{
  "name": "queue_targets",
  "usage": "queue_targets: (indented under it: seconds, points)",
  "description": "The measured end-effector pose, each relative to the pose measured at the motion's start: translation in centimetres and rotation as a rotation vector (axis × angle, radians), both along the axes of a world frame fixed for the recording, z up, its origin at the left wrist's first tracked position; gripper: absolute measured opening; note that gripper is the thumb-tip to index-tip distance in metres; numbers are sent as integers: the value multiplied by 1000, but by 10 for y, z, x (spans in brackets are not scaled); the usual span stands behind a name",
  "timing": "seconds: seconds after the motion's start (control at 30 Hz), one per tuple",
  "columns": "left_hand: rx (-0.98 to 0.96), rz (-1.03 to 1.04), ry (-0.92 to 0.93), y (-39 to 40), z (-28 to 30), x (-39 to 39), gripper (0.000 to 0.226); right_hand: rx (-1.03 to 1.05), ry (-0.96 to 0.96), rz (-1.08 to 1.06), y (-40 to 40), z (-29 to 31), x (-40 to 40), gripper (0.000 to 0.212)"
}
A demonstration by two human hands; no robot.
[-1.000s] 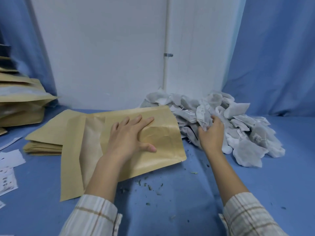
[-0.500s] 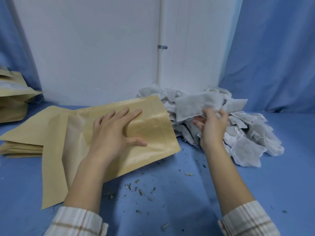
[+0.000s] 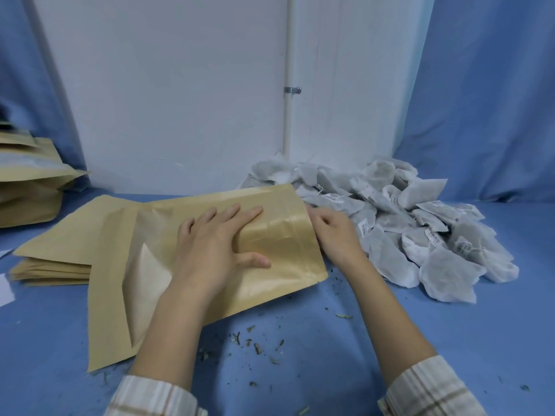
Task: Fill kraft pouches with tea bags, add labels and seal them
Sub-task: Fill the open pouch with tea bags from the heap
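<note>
Tabletop (image 3: 420,340) of blue cloth, white wall (image 3: 180,85) behind; left hand (image 3: 210,250) flat-fingered on pouch (image 3: 285,244), right hand's (image 3: 336,235) fingers hidden.

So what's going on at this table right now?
A person is packing tea bags into kraft pouches. The left hand presses flat on the top pouch, while the right hand is at its open right edge, fingers hidden, beside the pile of tea bags. More flat pouches lie stacked to the left. Loose tea crumbs dot the blue table.
</note>
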State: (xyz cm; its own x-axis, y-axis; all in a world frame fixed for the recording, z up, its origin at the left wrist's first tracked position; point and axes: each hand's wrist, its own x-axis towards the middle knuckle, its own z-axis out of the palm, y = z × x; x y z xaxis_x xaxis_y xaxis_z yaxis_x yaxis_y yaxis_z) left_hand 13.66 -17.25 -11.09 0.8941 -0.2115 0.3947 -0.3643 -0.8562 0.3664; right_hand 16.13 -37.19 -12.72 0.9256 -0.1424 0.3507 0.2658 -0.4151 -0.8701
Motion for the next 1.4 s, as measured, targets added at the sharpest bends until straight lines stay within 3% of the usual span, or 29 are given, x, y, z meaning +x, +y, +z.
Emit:
queue_targets:
  seconds: [0.07,0.13,0.2,0.27,0.33,0.4,0.47,0.53,0.63,0.77,0.9,1.0,1.17,1.23,1.33,1.4]
  points:
    - [11,21,-27,1,0,1,87,-124,-279,-372,-5,-3,6,12]
    - [5,19,-28,2,0,1,88,-411,-271,-487,-16,-9,14,46]
    - [10,17,-35,1,1,0,87,-539,-164,-453,-28,-15,21,64]
    - [10,23,-47,1,2,-1,85,-528,-155,-442,-36,-19,25,52]
    - [5,34,-58,3,3,-1,82,-495,-266,-487,-39,-20,25,33]
    - [4,50,-70,4,5,-1,81,-229,-319,-569,-42,-15,23,19]
    - [9,65,-84,5,7,-1,81,245,-274,-540,-41,-1,17,31]
    - [5,68,-95,6,8,-2,83,651,-205,-373,-40,12,11,29]
    - [5,58,-91,3,8,-2,84,873,-64,-30,-34,18,7,9]
    - [-37,20,-114,0,9,-4,86,669,119,186,-19,17,1,12]
    - [-83,-15,-142,1,13,-7,83,214,172,230,-14,16,-3,8]
    - [-29,-93,-100,-6,16,-10,76,-45,137,257,-10,17,-6,36]
    - [122,-154,-55,-17,18,-9,75,-11,424,463,-9,10,-14,38]
    - [140,-98,-73,-15,16,-9,73,42,322,373,-4,12,-11,35]
    - [184,7,-119,-10,12,-6,72,80,-84,-23,-1,11,0,24]
    - [209,51,-111,-7,8,-3,75,-170,-222,-377,-10,4,9,20]
